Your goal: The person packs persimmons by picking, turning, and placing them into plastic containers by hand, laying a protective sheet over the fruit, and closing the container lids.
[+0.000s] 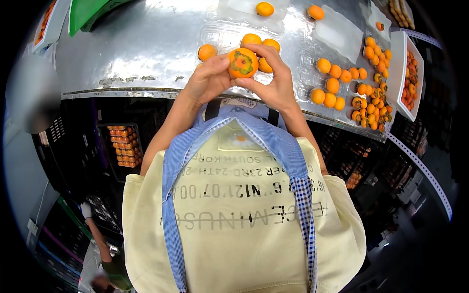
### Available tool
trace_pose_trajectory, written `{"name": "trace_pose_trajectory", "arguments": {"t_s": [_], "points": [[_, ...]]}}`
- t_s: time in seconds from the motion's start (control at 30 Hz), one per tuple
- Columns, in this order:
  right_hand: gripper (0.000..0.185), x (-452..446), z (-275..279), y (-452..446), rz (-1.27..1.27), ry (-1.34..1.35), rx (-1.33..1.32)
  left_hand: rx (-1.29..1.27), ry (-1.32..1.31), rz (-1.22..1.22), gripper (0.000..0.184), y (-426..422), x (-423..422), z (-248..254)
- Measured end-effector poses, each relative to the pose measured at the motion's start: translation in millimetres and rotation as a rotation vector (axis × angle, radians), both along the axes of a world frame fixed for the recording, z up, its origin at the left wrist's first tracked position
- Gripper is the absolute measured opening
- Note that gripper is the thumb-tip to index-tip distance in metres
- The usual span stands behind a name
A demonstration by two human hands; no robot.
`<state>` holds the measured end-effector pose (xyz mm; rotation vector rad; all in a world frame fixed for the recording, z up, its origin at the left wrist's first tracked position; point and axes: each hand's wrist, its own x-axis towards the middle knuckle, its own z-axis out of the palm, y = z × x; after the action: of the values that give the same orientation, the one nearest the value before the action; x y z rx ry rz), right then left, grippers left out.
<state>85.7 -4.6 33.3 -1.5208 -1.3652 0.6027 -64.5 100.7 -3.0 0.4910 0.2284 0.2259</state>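
A persimmon (243, 71) is held up between both hands at the table's near edge, its green calyx facing me. My left hand (207, 80) grips its left side with thumb and fingers. On the right side, my right hand (275, 85) closes on the same fruit with the thumb below and the index finger on top. Just behind it lies a clear plastic tray (217, 33) with several persimmons (207, 52) in or beside its hollows, partly hidden by my hands.
More clear trays (305, 68) with persimmons (324, 65) sit to the right, near a loose pile of persimmons (372, 110). A white crate (414, 49) of fruit stands at the far right, a green container (90, 12) at upper left. Another person's arm (100, 239) shows at lower left.
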Motion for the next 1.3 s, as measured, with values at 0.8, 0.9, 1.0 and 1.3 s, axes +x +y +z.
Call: {"name": "trace_pose_trajectory", "arguments": {"t_s": [0.8,0.9,1.0,1.3], "points": [[0.041,1,-3,-12,-0.081,0.612,-0.042,1.122,0.35,0.391,0.057,-18,14,35],[0.042,2,0,-11,-0.087,0.665,-0.043,1.313,0.376,0.448,0.06,-16,14,38],[0.045,3,2,-10,-0.102,0.208,-0.05,1.413,0.393,0.497,0.062,-18,14,39],[0.052,-3,-8,2,-0.196,0.158,-0.115,1.654,0.392,0.489,0.067,-5,9,27]]}}
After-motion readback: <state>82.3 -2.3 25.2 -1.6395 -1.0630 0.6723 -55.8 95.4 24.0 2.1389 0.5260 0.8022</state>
